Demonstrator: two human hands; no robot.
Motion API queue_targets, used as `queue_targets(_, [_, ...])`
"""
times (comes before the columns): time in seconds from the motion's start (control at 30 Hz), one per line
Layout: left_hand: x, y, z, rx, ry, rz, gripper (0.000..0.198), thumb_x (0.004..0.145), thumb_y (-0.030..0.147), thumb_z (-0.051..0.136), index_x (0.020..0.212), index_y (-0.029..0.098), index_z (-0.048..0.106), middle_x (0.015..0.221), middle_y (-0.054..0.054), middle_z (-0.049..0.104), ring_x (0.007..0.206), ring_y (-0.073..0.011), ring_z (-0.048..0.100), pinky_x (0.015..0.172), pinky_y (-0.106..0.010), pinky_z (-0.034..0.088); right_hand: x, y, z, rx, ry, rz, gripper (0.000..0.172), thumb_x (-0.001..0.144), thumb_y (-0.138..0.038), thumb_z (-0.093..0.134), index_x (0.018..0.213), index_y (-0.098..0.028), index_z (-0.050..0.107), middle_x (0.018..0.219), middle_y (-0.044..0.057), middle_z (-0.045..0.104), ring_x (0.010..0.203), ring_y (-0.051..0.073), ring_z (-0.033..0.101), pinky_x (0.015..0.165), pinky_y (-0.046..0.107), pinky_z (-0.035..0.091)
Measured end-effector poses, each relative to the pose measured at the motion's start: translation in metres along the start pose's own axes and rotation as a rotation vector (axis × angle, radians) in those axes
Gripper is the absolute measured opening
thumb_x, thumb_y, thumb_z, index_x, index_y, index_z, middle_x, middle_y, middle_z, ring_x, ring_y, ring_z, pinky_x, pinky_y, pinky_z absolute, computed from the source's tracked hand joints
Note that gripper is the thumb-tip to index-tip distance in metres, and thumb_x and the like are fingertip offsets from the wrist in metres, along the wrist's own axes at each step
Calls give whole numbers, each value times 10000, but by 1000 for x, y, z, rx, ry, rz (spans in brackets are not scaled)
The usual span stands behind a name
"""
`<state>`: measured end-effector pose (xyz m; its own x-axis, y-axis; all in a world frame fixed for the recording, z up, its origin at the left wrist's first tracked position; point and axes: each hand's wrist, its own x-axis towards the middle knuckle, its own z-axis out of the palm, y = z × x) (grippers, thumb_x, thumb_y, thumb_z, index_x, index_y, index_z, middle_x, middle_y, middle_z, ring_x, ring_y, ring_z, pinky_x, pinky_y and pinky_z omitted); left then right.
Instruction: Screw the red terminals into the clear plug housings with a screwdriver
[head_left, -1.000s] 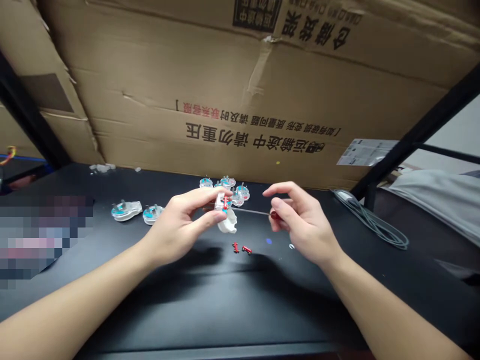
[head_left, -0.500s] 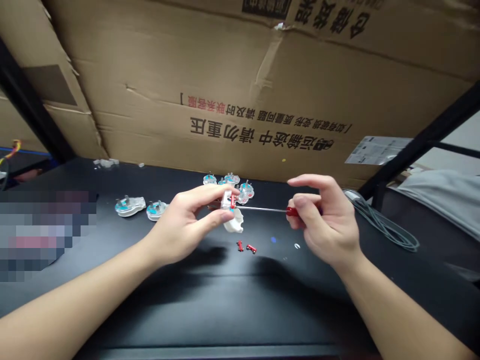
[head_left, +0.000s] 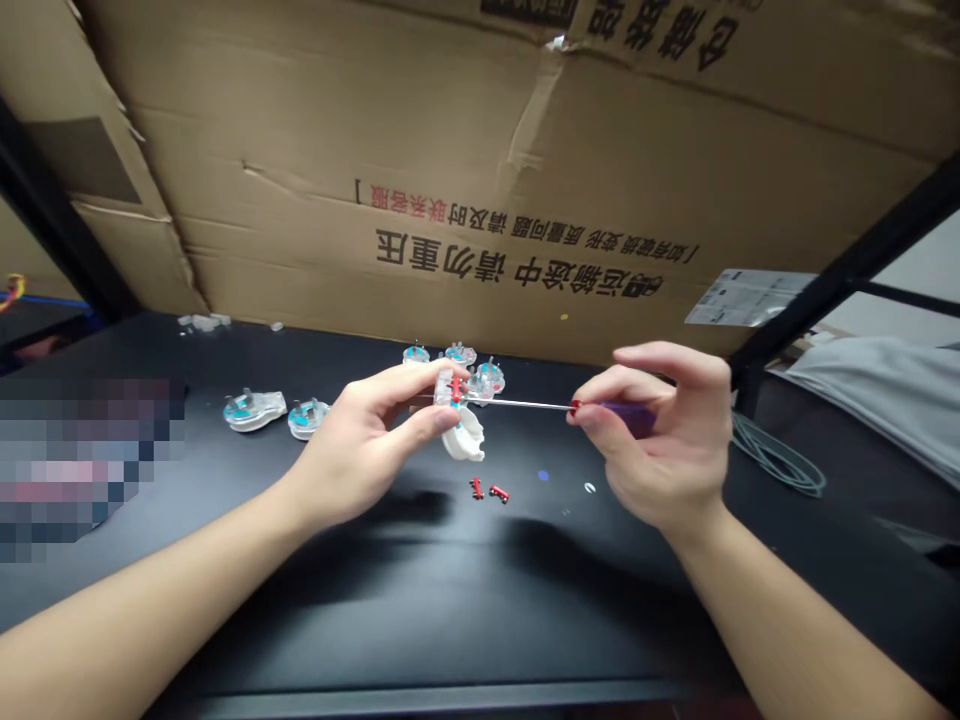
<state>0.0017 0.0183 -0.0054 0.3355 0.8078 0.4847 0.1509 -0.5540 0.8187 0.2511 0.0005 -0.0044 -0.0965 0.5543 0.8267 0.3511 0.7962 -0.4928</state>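
My left hand [head_left: 360,440] grips a clear plug body [head_left: 448,390] with a red part in it, and a white plug cover [head_left: 463,442] sits just below. My right hand [head_left: 660,435] is shut on a screwdriver with a purple handle [head_left: 631,418] and a red collar. Its long steel shaft [head_left: 529,404] runs level to the plug, and the tip is hidden among my left fingers. Two small red parts [head_left: 487,491] lie on the table below the hands. Several other clear plugs with teal inserts [head_left: 253,409] stand behind and left of my left hand.
The black tabletop [head_left: 525,600] has a blurred object [head_left: 75,465] at its left side, and a coiled grey cable [head_left: 776,455] lies at the right. A large cardboard sheet [head_left: 480,200] stands behind it, with black frame bars at both sides.
My right hand has moved right and turned, bringing the screwdriver level and showing its purple handle. The plug stays in my left hand, and the view has shifted slightly.
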Motion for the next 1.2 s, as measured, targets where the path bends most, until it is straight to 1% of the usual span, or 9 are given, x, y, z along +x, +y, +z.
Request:
queue_targets(0.07, [0,0,0,-2,10,-1,388,885,428,682,1194,197,725,1157,-67,741,1052,-240,677,936,-303,533,1,-1,0,29,-2,-44,403,822,-168,752,1144,-318,562,817,-13,629,691,161,651,575,302,516])
queue_targets(0.23, [0,-1,0,-38,17,8,416,892,418,679,1247,200,698,1179,-68,731,1030,-231,683,908,-286,545,1,-2,0,36,-44,48,302,917,-245,652,1188,-306,534,746,-23,602,603,140,617,509,277,491])
queue_targets(0.37, [0,0,-1,-39,36,48,375,895,407,684,1207,200,715,1166,-67,729,1038,-224,678,912,-277,542,0,-1,0,-2,-86,12,353,860,-248,718,1145,-312,520,832,-5,613,714,170,648,570,304,515])
queue_targets(0.47, [0,-1,-1,-42,36,51,376,892,397,691,1212,201,709,1170,-70,723,1028,-216,678,904,-267,545,-1,1,-1,14,-129,106,242,954,-322,593,1183,-306,518,727,-13,595,607,160,619,542,313,505])
queue_targets(0.63, [1,-2,-2,0,37,60,371,891,408,685,1195,197,713,1141,-67,723,1006,-215,677,892,-272,548,0,3,-1,5,-86,38,329,877,-253,699,1148,-321,525,826,-2,614,715,168,637,580,307,509])
queue_targets(0.8, [0,-1,-4,79,38,110,377,892,423,675,1196,203,708,1156,-70,715,1002,-208,670,884,-265,544,0,5,-1,14,-91,112,232,938,-297,616,1155,-302,534,780,-2,613,640,152,620,530,294,490])
queue_targets(0.93, [-1,1,-6,153,49,169,369,899,389,673,1207,186,696,1154,-81,709,997,-205,660,877,-259,537,0,3,-1,29,-80,19,334,868,-257,709,1143,-317,529,852,1,629,711,162,640,576,302,519])
queue_targets(1.1, [-2,3,-8,198,46,180,341,910,386,657,1190,194,694,1148,-79,715,1000,-210,660,882,-275,535,-2,2,-2,11,-93,103,211,968,-330,566,1174,-304,528,747,-3,619,604,158,629,538,314,519])
queue_targets(1.2, [-2,3,-8,182,62,166,360,909,406,656,1190,184,691,1160,-88,713,993,-214,665,866,-274,542,-2,1,-1,7,-86,50,315,897,-281,673,1160,-312,504,801,-7,624,664,162,639,541,296,511])
